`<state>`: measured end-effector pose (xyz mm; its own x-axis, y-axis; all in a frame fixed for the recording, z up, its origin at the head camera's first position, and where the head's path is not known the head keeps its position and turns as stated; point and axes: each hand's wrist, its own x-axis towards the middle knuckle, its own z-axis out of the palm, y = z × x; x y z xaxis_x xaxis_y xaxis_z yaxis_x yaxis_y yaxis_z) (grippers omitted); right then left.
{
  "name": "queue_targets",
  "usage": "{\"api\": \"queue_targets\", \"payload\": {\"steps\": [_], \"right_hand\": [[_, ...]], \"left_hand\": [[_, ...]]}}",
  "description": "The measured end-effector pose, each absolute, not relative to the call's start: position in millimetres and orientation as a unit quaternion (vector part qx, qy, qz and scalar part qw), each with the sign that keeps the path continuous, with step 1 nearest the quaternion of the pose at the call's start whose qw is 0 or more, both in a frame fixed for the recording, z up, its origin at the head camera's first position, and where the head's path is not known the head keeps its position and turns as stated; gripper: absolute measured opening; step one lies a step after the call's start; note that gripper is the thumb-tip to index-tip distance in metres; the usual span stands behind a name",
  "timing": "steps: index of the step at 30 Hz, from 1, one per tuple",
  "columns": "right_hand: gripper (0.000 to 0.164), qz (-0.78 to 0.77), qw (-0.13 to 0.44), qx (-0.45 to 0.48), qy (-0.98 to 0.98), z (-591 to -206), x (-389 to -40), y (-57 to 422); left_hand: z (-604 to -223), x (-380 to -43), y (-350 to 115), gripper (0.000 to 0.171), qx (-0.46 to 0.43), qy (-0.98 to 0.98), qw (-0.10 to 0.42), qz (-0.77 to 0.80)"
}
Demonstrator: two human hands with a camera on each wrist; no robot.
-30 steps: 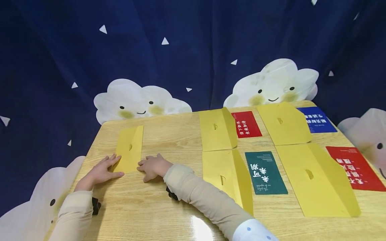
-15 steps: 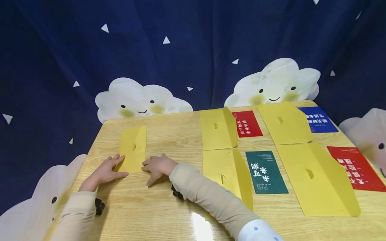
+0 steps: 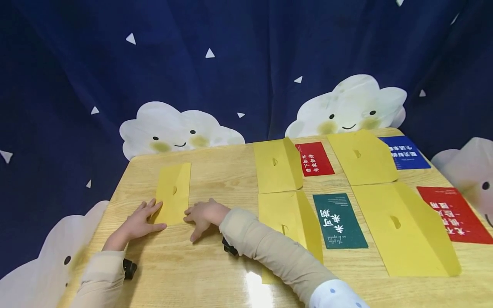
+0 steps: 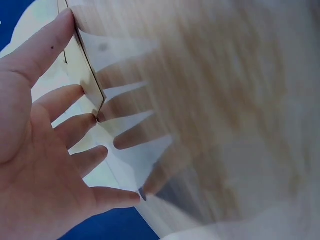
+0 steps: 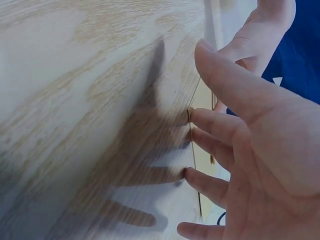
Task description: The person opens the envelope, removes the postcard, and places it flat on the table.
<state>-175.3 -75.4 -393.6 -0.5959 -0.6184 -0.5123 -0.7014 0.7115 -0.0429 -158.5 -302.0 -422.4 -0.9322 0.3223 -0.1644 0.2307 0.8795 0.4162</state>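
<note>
In the head view a yellow envelope (image 3: 173, 177) lies flat on the left part of the wooden table, its flap side up with a small slot. My left hand (image 3: 136, 222) touches its left and near edges, fingers spread. My right hand (image 3: 205, 215) has its fingertips against the right edge, thumb held apart. From the left wrist view, my left hand's thumb and some fingertips meet the envelope's edge (image 4: 92, 87). Several fingertips of my right hand reach the envelope edge (image 5: 200, 155) in the right wrist view. Neither hand curls round it.
Several larger yellow envelopes with raised flaps, such as one (image 3: 400, 226), lie at the right. Beside them are a green card (image 3: 340, 222), a small red card (image 3: 316, 158), a blue card (image 3: 412, 156) and a larger red card (image 3: 458, 214). A dark blue curtain (image 3: 246, 64) hangs behind.
The left-hand envelope has slid a little to the right, with both hands shifting along it. The other envelopes and the cards have stayed in place.
</note>
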Motion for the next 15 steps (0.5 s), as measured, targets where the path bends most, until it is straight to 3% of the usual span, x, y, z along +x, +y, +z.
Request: {"api": "queue_targets", "payload": {"steps": [15], "right_hand": [[0.070,0.099,0.276,-0.378,0.878,-387.1,-172.3,-59.6]], "left_hand": [[-416.6,-151.1,-281.1,0.080,0.156,0.966,0.107,0.178]]}}
